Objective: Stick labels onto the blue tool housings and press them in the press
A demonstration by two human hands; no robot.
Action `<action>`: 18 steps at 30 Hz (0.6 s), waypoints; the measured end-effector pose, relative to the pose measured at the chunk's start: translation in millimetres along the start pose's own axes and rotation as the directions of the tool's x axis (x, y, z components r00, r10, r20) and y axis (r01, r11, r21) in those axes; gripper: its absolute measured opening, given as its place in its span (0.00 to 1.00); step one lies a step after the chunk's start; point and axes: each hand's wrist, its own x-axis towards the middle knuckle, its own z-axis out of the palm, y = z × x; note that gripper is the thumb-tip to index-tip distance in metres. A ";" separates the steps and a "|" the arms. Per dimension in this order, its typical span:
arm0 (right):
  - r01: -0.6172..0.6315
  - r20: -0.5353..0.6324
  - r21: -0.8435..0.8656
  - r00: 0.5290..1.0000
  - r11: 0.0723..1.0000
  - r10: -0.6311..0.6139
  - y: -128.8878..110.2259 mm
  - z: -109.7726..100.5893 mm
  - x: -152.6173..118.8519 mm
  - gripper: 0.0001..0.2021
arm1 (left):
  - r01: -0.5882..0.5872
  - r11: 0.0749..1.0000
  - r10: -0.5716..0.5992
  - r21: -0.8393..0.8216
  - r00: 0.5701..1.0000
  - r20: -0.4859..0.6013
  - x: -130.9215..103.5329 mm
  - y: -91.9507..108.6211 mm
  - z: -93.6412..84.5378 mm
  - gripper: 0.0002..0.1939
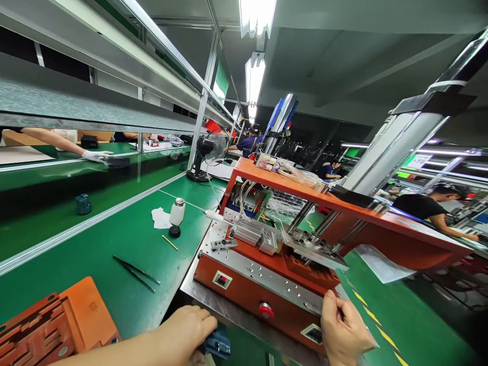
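Observation:
At the bottom middle my left hand (186,330) is closed on a dark blue plastic part (219,343), which sticks out past the fingers. My right hand (341,325) is curled closed at the front right corner of an orange press machine (236,292). Whether anything is inside its fingers is hidden. Between the two hands, the machine's front bears a red knob-like button (266,310), and a small panel with a red switch (221,280) sits further left. A metal pressing plate (316,246) hangs on rods under the orange frame.
On the green bench lie black tweezers (136,273), a small stick (170,242), a bottle (177,211), a black cap (174,231), and white tissue (161,218). An orange fixture block (61,325) is bottom left. A fan (208,152) stands behind; a co-worker's gloved hand (97,155) is across.

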 end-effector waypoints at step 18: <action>0.000 0.006 0.004 1.000 1.000 0.000 -0.6 -1.5 0.6 0.22 | 0.032 0.999 -0.033 -0.041 0.999 -0.009 -7.8 8.5 -8.5 0.20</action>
